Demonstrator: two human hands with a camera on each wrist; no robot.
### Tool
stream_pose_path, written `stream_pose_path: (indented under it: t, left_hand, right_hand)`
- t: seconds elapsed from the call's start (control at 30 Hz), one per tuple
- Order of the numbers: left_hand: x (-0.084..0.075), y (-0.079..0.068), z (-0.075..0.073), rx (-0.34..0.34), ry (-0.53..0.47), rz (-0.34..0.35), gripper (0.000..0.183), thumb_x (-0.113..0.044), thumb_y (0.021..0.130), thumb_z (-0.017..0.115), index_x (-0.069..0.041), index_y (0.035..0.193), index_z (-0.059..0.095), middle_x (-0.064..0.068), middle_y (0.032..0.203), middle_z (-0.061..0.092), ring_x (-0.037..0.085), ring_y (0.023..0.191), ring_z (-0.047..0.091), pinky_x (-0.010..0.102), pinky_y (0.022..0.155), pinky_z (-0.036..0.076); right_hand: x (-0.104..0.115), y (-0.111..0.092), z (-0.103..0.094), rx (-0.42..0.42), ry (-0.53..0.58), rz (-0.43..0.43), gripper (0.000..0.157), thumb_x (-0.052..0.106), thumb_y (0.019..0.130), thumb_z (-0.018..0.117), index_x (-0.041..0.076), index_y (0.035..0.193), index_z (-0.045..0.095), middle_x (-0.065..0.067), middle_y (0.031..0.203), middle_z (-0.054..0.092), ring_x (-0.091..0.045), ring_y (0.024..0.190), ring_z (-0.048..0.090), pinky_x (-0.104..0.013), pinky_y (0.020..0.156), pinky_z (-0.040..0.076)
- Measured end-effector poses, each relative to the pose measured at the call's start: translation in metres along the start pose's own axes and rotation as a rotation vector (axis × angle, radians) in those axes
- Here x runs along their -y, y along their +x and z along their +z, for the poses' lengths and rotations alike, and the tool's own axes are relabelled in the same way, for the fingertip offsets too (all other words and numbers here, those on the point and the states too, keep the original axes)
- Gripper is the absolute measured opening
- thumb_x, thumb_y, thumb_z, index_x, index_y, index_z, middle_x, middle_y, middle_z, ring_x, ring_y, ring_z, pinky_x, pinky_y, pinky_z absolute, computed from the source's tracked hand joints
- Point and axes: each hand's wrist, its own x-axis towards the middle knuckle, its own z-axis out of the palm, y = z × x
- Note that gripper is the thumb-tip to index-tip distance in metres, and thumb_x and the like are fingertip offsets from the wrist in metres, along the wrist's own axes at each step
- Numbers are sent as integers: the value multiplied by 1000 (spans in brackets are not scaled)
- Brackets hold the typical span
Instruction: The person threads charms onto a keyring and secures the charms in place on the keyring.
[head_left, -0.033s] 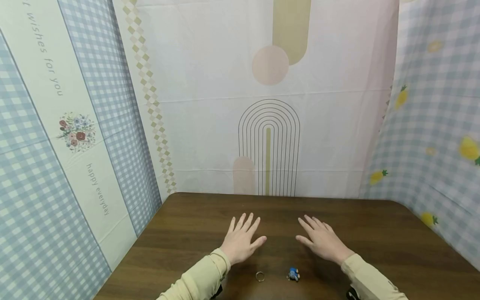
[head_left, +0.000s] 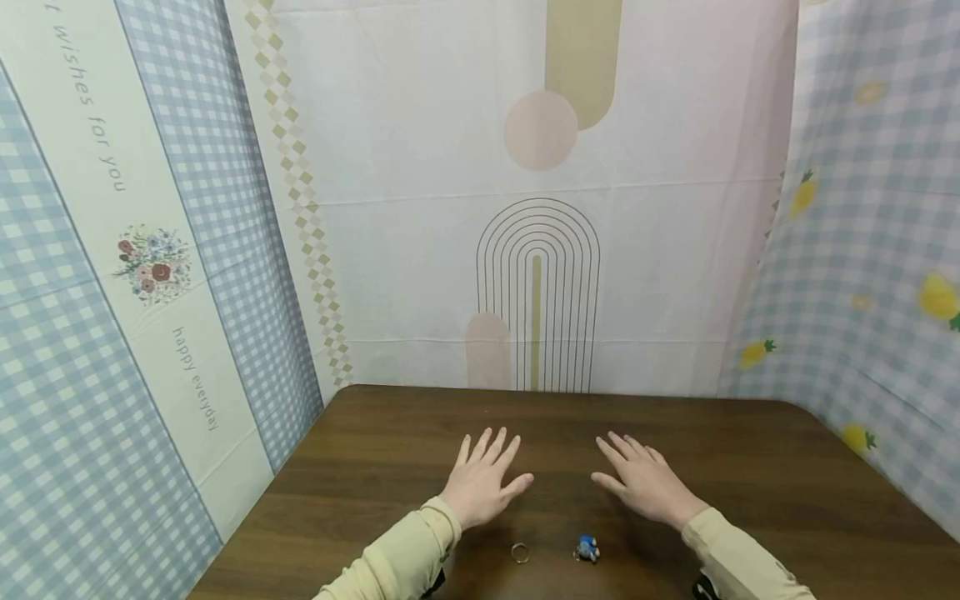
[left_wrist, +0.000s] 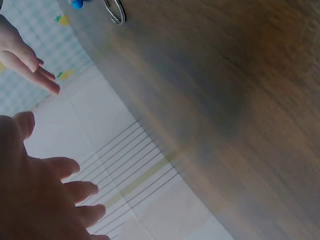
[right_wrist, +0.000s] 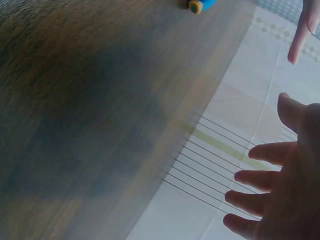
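My left hand [head_left: 480,485] hovers over the brown table with its fingers spread, holding nothing. Across from it, my right hand [head_left: 647,482] is likewise above the table, fingers extended and nothing in it. Between the forearms, nearer to me, a silver metal key ring [head_left: 520,552] lies on the wood. Just right of the ring sits a small blue figurine [head_left: 587,549] with beige parts and a bit of metal at its side. In the left wrist view the split ring [left_wrist: 116,11] shows at the top edge. The figurine [right_wrist: 201,5] peeks in at the top of the right wrist view.
The dark brown wooden table [head_left: 420,417] has rounded far corners. Behind it hangs a white cloth [head_left: 405,275] printed with arches. Blue checked cloths [head_left: 225,250] flank the table on both sides, the right one [head_left: 862,250] with yellow pineapples.
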Motion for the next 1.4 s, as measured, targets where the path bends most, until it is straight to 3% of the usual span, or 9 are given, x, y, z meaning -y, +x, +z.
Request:
stream_pose_path:
  t: [0.2,0.3,0.47,0.6,0.73,0.97,1.2,1.4]
  left_hand:
    - [0,-1,2,51,-8,7,63,-58,90,27,-23,142,24,3,148,24,25,138,18,50,111,11]
    - [1,-1,1,61,-5,19,61,-56,91,29,-23,142,24,2,148,26,25,138,20,49,111,13]
    - [0,-7,-2,141,-37,84,60,-55,88,40,-22,136,37,3,134,49,21,123,46,40,102,35]
    - [-1,-14,-4,244,-80,153,63,-56,79,56,-22,130,46,2,122,58,18,109,56,31,87,47]
    - [0,-19,-6,283,-81,206,70,-51,66,71,-24,127,49,0,116,58,14,103,56,26,82,47]
    - [-2,-24,-6,337,-74,217,60,-42,57,81,-25,108,56,-4,94,55,8,82,53,20,71,44]
    - [-2,-31,5,351,-23,225,39,-30,57,83,-21,85,56,-9,75,49,2,65,42,15,59,37]
    - [-2,-32,10,343,-39,237,32,-21,58,83,-16,74,55,-11,64,47,2,57,41,14,53,36]
  right_hand:
    - [0,-7,5,91,21,22,65,52,87,44,5,132,42,-21,135,42,-41,125,36,-60,97,27]
    - [1,-8,7,94,30,15,66,52,87,44,6,133,40,-21,136,41,-42,126,35,-60,97,26]
    - [11,-8,11,78,84,-60,62,47,85,51,6,131,43,-17,132,46,-36,123,42,-56,95,33]
    - [25,-11,11,164,132,-167,57,44,85,54,6,127,47,-11,125,52,-31,115,50,-54,89,39]
    - [36,-15,9,267,142,-268,52,45,83,56,9,121,50,-5,116,55,-24,104,54,-50,81,44]
    - [42,-21,14,418,171,-333,37,44,78,63,18,103,54,6,97,51,-3,81,50,-23,66,45]
    - [49,-27,25,425,157,-342,24,31,75,69,18,87,52,9,84,44,2,67,40,-16,59,37]
    - [54,-30,27,385,132,-374,23,22,73,70,17,82,49,10,76,42,3,63,37,-14,56,35]
